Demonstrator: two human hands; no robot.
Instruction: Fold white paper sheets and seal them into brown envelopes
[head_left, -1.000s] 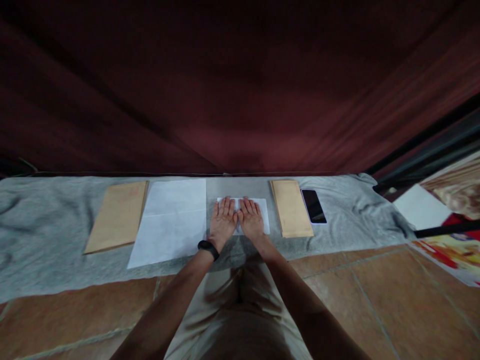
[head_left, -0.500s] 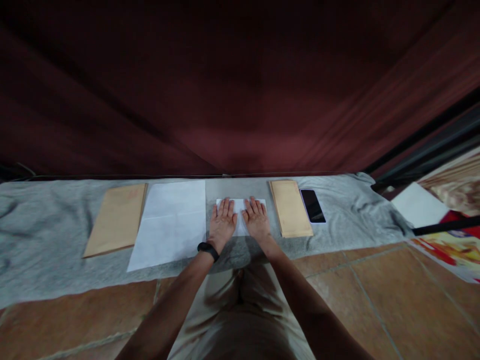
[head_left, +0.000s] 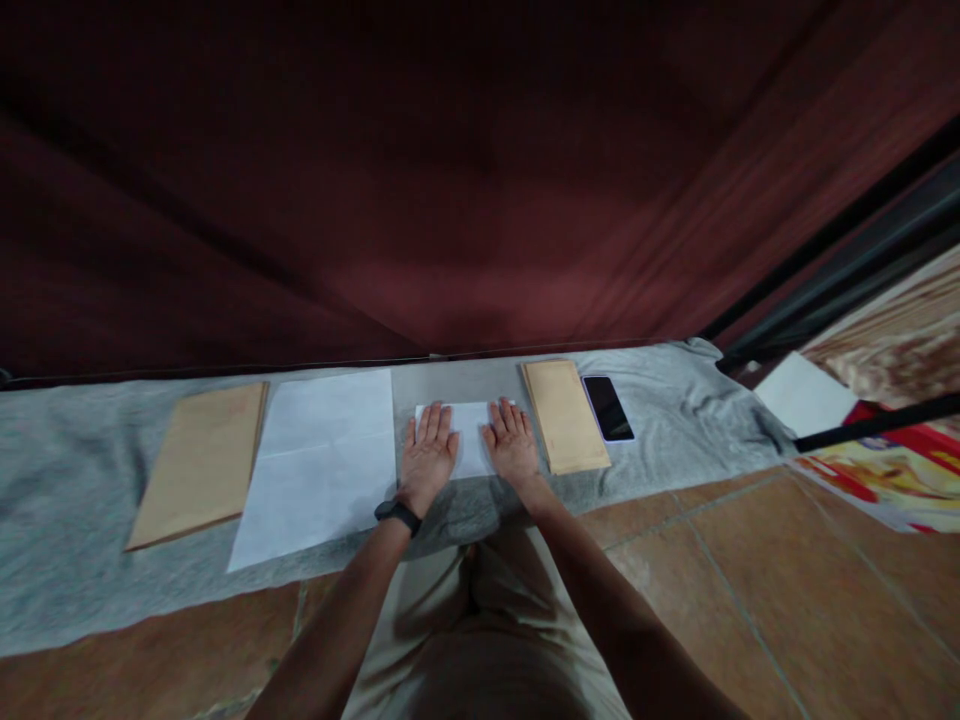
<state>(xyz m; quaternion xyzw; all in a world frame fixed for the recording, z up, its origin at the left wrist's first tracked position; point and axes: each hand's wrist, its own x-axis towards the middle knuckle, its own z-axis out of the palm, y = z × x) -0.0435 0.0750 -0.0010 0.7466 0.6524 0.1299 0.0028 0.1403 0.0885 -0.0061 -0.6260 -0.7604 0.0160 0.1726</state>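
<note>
My left hand (head_left: 429, 462) and right hand (head_left: 514, 450) rest flat and open on the paper (head_left: 470, 440), gripping nothing; a sheet (head_left: 319, 470) lies left of it, a brown stack (head_left: 568, 418) right.

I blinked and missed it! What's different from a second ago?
The right hand moved right, away from the left hand, to the right edge of the small white paper. The left hand, large white sheet, left brown envelopes, right brown envelopes and smartphone stayed put.
</note>
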